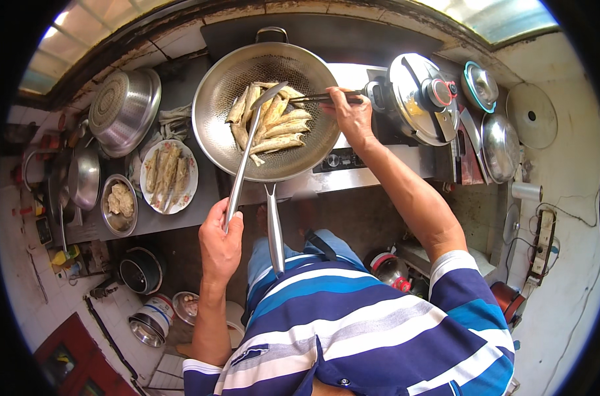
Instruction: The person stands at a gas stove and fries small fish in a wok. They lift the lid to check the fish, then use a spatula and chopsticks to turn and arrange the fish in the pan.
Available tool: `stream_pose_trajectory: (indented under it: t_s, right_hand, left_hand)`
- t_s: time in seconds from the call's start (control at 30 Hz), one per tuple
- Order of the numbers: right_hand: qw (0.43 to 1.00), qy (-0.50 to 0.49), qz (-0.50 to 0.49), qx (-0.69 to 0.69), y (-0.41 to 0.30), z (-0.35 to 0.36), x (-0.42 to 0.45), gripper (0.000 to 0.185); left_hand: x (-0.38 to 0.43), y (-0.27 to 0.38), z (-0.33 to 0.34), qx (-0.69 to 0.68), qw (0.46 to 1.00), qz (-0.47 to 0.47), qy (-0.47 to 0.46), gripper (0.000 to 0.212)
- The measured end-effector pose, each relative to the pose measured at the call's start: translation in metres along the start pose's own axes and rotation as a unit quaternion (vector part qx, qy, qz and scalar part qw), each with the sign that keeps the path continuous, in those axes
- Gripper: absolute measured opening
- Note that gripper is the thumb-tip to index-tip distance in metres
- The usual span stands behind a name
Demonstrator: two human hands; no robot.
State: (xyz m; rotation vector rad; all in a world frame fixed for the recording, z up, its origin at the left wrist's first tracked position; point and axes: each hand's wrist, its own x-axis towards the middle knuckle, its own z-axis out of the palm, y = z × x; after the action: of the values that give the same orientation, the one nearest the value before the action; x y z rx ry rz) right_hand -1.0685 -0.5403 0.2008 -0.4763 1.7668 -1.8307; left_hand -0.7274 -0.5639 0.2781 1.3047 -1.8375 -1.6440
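A large metal wok (221,143) with a textured inner surface stands on the stove and holds several pieces of pale-coated fish (284,123). My left hand (222,242) grips the handle of a metal spatula (243,171); the blade lies over the fish, near the wok's middle. In my right hand (350,115), above the wok's right rim, is a pair of dark chopsticks (312,99), with their tips at the fish beside the spatula blade. The wok's long handle (275,232) points towards my body, and neither hand is on it.
Left of the wok are a floral plate (193,190) of coated fish, a steel bowl (119,227) with a pale lump, and an upturned steel colander (119,111). A pressure cooker (413,99) stands to the right, with a cleaver (471,131) beyond it. Pots and a bottle (389,267) sit below.
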Motion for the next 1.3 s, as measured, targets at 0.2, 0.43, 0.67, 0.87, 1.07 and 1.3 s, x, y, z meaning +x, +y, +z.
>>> stream_pose_trajectory:
  t_s: [0.2,0.43,0.67,0.87,1.07,1.3]
  right_hand:
    - [1.000,0.004,0.005,0.026,0.002,-0.008,0.004,0.020]
    - [1.000,-0.012,0.000,0.029,0.001,-0.010,0.007,0.021]
    - [0.996,-0.039,-0.045,-0.062,0.001,-0.004,0.010,0.024]
    - [0.996,-0.058,-0.044,-0.046,0.001,-0.005,0.017,0.023]
    - [0.996,0.012,0.021,0.085,0.003,-0.007,0.029,0.026]
    - [0.995,0.011,0.067,0.079,0.004,-0.003,0.036,0.026]
  left_hand:
    - [0.001,-0.002,-0.001,0.002,1.000,0.004,0.004,0.028]
    - [0.001,-0.003,-0.003,0.006,1.000,0.006,0.002,0.028]
    - [0.003,-0.008,-0.002,-0.008,1.000,0.015,0.009,0.028]
    - [0.006,-0.008,-0.003,-0.004,1.000,0.011,0.011,0.028]
    - [0.009,-0.008,-0.003,-0.013,1.000,0.012,0.021,0.027]
    - [0.011,-0.005,-0.002,-0.013,1.000,0.008,0.015,0.027]
